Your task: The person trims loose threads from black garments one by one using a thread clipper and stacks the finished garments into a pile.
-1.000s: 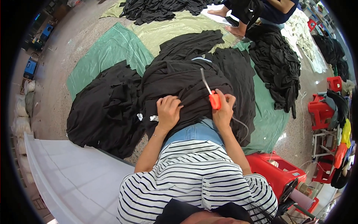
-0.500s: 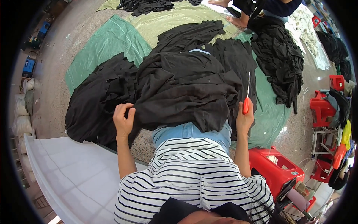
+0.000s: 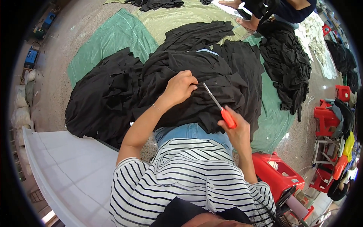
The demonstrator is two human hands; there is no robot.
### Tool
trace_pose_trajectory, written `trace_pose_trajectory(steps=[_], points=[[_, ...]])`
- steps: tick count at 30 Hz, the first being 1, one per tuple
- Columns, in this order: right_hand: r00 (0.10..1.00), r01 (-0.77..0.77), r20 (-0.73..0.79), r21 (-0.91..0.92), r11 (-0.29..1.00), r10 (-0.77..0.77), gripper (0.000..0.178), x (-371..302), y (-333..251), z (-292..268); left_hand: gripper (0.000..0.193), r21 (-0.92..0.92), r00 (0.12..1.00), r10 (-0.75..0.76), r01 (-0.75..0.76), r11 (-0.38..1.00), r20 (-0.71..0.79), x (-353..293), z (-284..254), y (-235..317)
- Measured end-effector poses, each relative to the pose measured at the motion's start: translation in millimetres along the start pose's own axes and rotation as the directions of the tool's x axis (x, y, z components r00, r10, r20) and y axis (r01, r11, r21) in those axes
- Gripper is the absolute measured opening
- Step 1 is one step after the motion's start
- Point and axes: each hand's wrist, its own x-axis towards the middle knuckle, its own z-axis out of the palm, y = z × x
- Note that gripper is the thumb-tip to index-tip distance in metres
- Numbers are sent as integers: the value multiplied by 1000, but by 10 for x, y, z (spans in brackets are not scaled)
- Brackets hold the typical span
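Observation:
A large piece of black cloth (image 3: 174, 109) lies draped in folds over my lap. My left hand (image 3: 180, 87) is closed in a pinch on a raised bit of this cloth, near its middle. In my right hand (image 3: 239, 130) I hold scissors (image 3: 228, 116) with red handles and a narrow metal blade. The blade points up and left over the cloth, its tip just right of my left fingertips. Whether the tip touches the cloth I cannot tell.
Black cloth heaps lie to the left (image 3: 102, 98) and far right (image 3: 285, 64), on green sheeting (image 3: 113, 36). A white panel (image 3: 72, 166) stands at my left. Red plastic stools (image 3: 278, 172) stand at my right. Another person's bare feet (image 3: 247, 24) show at the top.
My left hand has moved up and right from the cloth's left edge to its middle. My right hand has moved slightly left and down, tilting the scissors toward my left hand.

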Motion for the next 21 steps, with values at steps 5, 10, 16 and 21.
trace_pose_trajectory(steps=[5,10,16,21], points=[[996,-88,13,-100,991,89,56,-222,-37,-103,20,-389,920,-166,306,869,354,251,-193,-252],[998,-57,-31,-112,992,54,56,-110,-10,-81,26,-113,948,-60,99,989,313,283,-50,-159],[999,11,-44,-68,998,-14,52,-42,-137,-60,15,-574,808,-233,558,600,542,510,-250,-325],[997,-73,-35,-41,997,71,37,-121,-149,42,18,-592,826,-219,532,605,519,616,-513,-145]])
